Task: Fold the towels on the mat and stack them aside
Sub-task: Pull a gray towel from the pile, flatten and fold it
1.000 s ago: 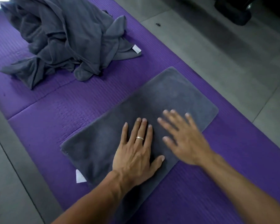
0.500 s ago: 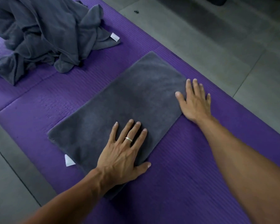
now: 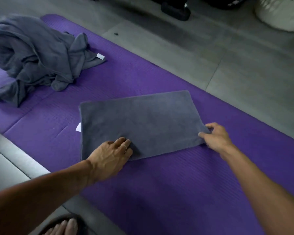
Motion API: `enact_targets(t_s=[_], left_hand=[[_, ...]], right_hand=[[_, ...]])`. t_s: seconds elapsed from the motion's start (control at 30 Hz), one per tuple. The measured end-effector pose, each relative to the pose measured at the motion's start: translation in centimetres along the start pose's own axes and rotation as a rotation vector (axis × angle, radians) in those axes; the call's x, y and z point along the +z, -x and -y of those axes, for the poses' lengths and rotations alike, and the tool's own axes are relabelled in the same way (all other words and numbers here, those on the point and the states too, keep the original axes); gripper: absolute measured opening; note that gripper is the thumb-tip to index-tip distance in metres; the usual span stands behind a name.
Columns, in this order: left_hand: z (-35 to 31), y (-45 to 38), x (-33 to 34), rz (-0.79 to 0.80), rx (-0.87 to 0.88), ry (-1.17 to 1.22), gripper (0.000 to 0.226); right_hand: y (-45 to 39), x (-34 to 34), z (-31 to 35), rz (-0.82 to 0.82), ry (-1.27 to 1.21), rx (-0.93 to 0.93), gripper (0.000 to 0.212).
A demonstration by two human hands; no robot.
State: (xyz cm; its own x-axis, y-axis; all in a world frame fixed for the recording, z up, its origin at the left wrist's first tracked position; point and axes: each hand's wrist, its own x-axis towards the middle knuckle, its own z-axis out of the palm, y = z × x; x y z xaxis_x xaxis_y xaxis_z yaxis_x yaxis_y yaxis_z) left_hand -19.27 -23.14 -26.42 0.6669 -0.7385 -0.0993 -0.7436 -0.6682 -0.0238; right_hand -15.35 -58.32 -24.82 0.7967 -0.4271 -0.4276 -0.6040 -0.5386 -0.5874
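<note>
**Grey towel flat on the purple mat, both hands on it**

So the folded grey towel [image 3: 139,122] lies flat in the middle of the purple mat [image 3: 176,192]. The left hand [image 3: 109,158] rests on its near edge, fingers bent onto the cloth; can't really tell if it's gripping. The right hand [image 3: 215,137] pinches the towel's right corner between thumb and fingers. A heap of unfolded towels [image 3: 34,56] sits further back on the mat, well apart. White laundry basket [image 3: 280,12] is on the floor, top right.

The right hand [image 3: 216,137], before flat beside the folded towel [image 3: 139,124], now pinches its near right corner. The left hand [image 3: 111,156] has slid to the towel's near edge, fingers bent. The towel has turned on the mat [image 3: 176,192].
</note>
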Motion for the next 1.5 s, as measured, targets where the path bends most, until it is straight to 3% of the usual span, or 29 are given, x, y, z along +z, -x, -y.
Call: enact_targets(t_s=[0.1,0.17,0.23,0.3,0.37,0.47,0.57,0.63,0.7,0.77,0.9,1.13,1.3,1.5], left_hand=[[-0.4,-0.1,-2.6,0.136,-0.018,0.012,0.019],[-0.7,-0.4,-4.1,0.21,-0.079,0.055,0.018],[-0.2,-0.6,-5.0,0.258,-0.13,0.125,0.02],[0.9,-0.6,-5.5,0.277,-0.179,0.238,0.02],[1.7,-0.4,-6.1,0.27,-0.219,0.346,0.018],[1.8,-0.1,-6.5,0.208,-0.233,0.375,0.016],[1.8,-0.2,-5.9,0.175,-0.245,0.423,0.011],[1.7,-0.2,-5.6,0.223,-0.241,0.522,0.008],[1.1,-0.5,-5.4,0.302,-0.159,0.535,0.015],[0.2,-0.8,-5.8,0.343,-0.101,0.475,0.007],[0.2,-2.0,-6.8,0.223,-0.158,0.234,0.032],[3.5,-5.2,-6.9,0.163,-0.299,0.164,0.037],[4.5,-7.1,-5.4,0.139,-0.277,0.043,0.032],[4.5,-8.0,-3.6,0.17,-0.307,0.095,0.035]], right_hand=[[3.7,-0.9,-3.4,0.049,0.047,0.056,0.04],[5.7,-1.0,-4.2,-0.015,0.343,-0.033,0.072],[7.7,-0.9,-3.7,-0.011,0.601,-0.317,0.094],[8.9,0.2,-2.8,0.19,0.779,-0.593,0.102],[9.5,1.8,-2.4,0.288,0.911,-0.685,0.091],[9.8,3.0,-2.1,0.168,0.837,-0.635,0.051],[9.6,1.3,-1.5,0.174,0.824,-0.669,0.029],[9.6,-1.0,-0.4,0.336,0.862,-0.591,0.018],[9.5,-3.2,1.0,0.535,0.881,-0.486,0.022],[8.9,-4.3,2.0,0.596,0.907,-0.437,0.019],[7.1,-3.9,2.8,0.326,0.825,-0.446,0.013],[5.2,-1.2,4.0,-0.069,0.895,-0.473,0.018],[3.8,0.3,2.9,-0.113,0.937,-0.426,0.02],[2.6,0.7,2.3,-0.095,0.895,-0.374,0.022]])
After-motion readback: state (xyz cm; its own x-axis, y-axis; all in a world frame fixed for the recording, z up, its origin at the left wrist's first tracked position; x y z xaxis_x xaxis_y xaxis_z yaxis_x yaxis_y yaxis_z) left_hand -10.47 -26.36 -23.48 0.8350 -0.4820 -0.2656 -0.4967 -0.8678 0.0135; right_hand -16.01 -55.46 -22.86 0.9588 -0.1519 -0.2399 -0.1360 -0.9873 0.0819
